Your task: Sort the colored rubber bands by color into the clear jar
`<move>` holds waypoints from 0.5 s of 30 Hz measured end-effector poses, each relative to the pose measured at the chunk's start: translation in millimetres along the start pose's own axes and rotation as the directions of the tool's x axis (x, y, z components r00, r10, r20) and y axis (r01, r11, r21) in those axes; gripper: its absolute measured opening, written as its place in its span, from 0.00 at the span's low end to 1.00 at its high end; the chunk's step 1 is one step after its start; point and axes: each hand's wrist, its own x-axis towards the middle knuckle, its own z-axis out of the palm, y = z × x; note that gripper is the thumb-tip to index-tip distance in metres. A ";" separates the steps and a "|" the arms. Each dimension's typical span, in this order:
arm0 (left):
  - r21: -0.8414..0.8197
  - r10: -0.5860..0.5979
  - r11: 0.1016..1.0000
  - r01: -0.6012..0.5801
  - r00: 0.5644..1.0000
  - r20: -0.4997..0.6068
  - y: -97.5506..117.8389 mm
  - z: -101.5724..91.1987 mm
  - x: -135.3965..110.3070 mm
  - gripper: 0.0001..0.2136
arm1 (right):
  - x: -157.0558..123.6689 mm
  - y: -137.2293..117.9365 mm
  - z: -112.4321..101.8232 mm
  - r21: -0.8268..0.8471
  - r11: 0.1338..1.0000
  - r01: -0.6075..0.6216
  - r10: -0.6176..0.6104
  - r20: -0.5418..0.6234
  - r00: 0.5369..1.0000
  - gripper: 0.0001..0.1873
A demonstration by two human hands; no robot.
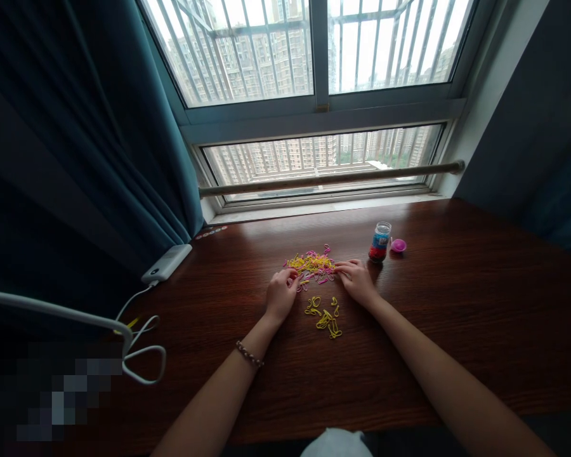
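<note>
A loose pile of small yellow and pink looped plastic clips (311,263), like stitch markers, lies on the dark wood table. At its left edge is my left hand (282,293), fingers curled in; any clip between the fingertips is too small to make out. My right hand (356,279) reaches the pile's right edge with its fingers stretched out, fingertips at the clips. Nearer to me, between my forearms, a separate small group of yellow clips (326,318) is spread on the wood.
A clear jar (379,242) with a blue label and red at its base stands uncapped right of the pile, beside a purple lid (398,245). At the left are a white power bank (166,263) and a white cable (145,365). A barred window (321,117) rises behind the table (457,304).
</note>
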 end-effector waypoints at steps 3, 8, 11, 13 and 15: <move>0.030 0.062 0.998 -0.063 0.997 0.042 -0.8 -0.5 0.4 0.04 | -0.9 1.9 4.0 -0.035 0.999 -0.006 0.007 0.044 0.999 0.11; 0.069 0.068 0.995 -0.076 0.992 0.106 -1.8 1.0 0.1 0.06 | 1.0 5.0 4.1 0.020 0.999 -0.029 0.028 0.015 0.999 0.13; 0.100 0.067 0.992 -0.078 0.991 0.113 -2.4 1.3 0.3 0.06 | 1.5 3.1 1.9 0.043 0.999 -0.026 0.026 -0.003 1.000 0.14; 0.112 0.071 0.990 -0.084 0.990 0.120 -2.1 1.1 0.3 0.06 | 0.9 0.7 1.3 0.025 1.000 -0.016 0.016 0.018 1.000 0.14; 0.121 0.072 0.989 -0.087 0.989 0.126 -1.1 0.6 0.1 0.06 | -0.2 -1.3 1.7 -0.022 1.000 0.002 0.000 0.067 0.998 0.15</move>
